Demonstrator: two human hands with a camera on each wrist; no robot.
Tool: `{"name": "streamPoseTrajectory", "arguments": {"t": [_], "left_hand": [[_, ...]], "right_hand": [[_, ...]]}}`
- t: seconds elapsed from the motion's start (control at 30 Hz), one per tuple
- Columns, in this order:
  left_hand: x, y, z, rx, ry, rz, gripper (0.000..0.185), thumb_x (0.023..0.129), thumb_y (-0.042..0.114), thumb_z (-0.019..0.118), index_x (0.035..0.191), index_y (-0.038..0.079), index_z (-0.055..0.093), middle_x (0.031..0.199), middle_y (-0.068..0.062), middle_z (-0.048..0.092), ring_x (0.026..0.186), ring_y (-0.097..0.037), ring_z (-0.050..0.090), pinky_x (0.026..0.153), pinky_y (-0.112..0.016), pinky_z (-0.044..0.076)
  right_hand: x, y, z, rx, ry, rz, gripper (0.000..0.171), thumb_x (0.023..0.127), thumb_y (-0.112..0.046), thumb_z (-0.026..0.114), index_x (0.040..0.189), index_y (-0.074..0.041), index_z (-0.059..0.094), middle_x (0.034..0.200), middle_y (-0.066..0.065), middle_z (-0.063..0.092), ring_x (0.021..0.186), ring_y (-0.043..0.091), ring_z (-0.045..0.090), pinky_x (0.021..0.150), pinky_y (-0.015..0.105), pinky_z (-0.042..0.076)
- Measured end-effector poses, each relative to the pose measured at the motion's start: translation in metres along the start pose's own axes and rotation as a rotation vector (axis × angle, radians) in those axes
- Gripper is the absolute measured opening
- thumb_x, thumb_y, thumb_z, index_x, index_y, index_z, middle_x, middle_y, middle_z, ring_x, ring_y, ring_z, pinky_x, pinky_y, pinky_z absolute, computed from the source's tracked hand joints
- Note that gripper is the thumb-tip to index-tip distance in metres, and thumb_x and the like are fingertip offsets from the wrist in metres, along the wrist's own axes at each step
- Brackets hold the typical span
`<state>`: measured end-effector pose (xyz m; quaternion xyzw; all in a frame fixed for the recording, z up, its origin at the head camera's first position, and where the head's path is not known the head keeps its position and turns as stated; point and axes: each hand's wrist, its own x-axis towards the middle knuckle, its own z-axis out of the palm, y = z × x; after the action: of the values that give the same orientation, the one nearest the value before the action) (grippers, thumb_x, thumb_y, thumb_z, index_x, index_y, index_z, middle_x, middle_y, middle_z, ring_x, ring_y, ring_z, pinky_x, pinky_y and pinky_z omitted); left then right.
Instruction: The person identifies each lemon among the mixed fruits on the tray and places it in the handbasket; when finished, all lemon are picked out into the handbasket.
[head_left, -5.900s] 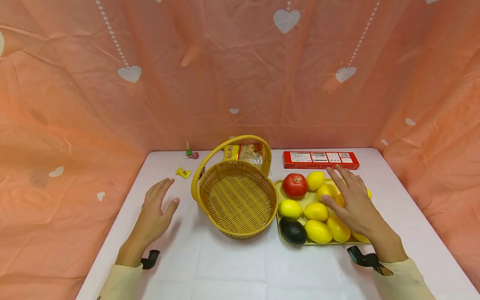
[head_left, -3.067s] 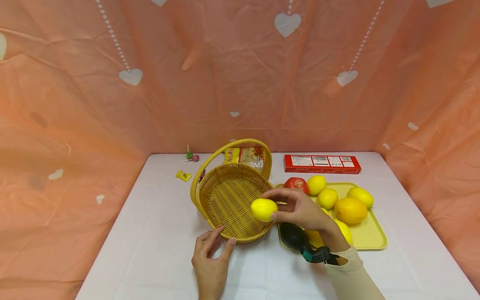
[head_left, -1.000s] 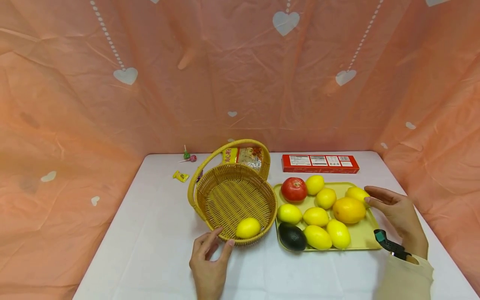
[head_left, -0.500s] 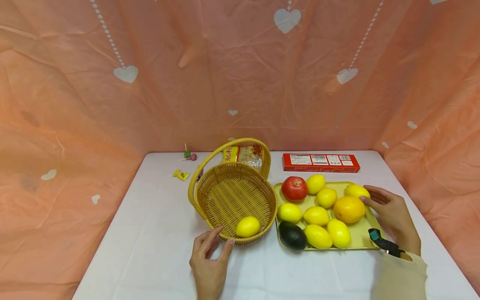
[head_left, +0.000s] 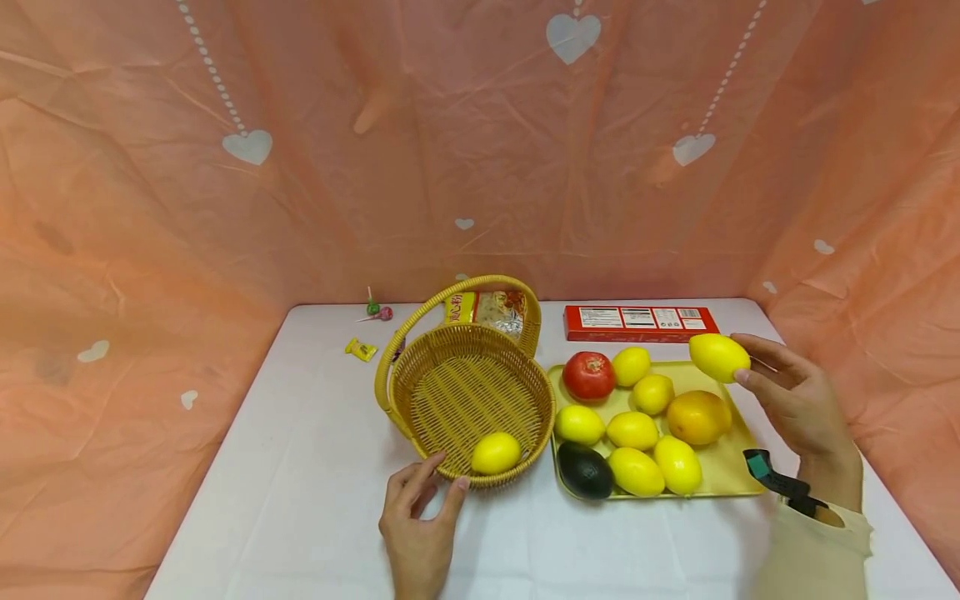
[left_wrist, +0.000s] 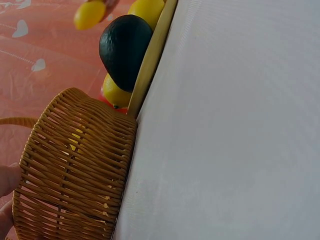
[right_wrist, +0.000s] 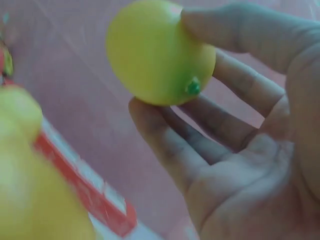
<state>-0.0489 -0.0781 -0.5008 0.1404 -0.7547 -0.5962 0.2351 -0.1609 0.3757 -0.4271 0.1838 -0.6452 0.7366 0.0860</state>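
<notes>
Backdrop (head_left: 480,167), held lemon (head_left: 717,357); stem (right_wrist: 193,86): right-wrist only.

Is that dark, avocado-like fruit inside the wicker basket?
No, the dark fruit lies at the near left corner of the yellow tray, while the wicker basket holds one lemon.

Far edge of white tabletop (head_left: 322,483), left to right: green lollipop (head_left: 372,307) and pink lollipop (head_left: 386,313), close together; packet (head_left: 491,310), partly hidden; red box (head_left: 637,336) with white label panels. Nearer than lollipops: yellow candy (head_left: 362,349); right of it, purple item (head_left: 399,346), mostly hidden. Backdrop: creased orange curtain (head_left: 480,142), pale hearts (head_left: 573,37).
</notes>
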Motion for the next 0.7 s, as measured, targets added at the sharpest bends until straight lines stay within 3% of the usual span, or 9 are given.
{"name": "streamPoseTrajectory", "arguments": {"t": [0.17,0.37,0.7], "left_hand": [[0.0,0.001,0.0,0.003,0.002,-0.003,0.04,0.086,0.013,0.096,0.124,0.019,0.084,0.116,0.0,0.067,0.105,-0.006,0.07,0.094,-0.019,0.06],[0.001,0.001,0.0,0.005,0.001,-0.026,0.039,0.086,0.016,0.096,0.123,0.022,0.084,0.116,-0.001,0.067,0.106,-0.009,0.07,0.094,-0.019,0.06],[0.001,0.001,0.0,0.01,0.003,-0.042,0.039,0.086,0.016,0.096,0.123,0.022,0.084,0.117,0.0,0.067,0.106,-0.006,0.071,0.094,-0.018,0.059]], "right_hand": [[0.016,-0.003,0.03,0.001,-0.191,-0.022,0.048,0.102,0.023,0.052,0.147,0.011,0.06,0.14,0.003,0.073,0.119,0.014,0.074,0.104,0.022,0.06],[0.034,0.011,0.074,-0.114,-0.376,0.058,0.048,0.097,0.021,0.059,0.144,0.013,0.06,0.14,0.002,0.074,0.117,0.017,0.074,0.099,0.028,0.063],[0.043,0.041,0.138,-0.036,-0.636,0.125,0.044,0.101,0.01,0.068,0.144,0.007,0.064,0.142,0.012,0.071,0.118,0.023,0.074,0.102,0.034,0.063]]}}
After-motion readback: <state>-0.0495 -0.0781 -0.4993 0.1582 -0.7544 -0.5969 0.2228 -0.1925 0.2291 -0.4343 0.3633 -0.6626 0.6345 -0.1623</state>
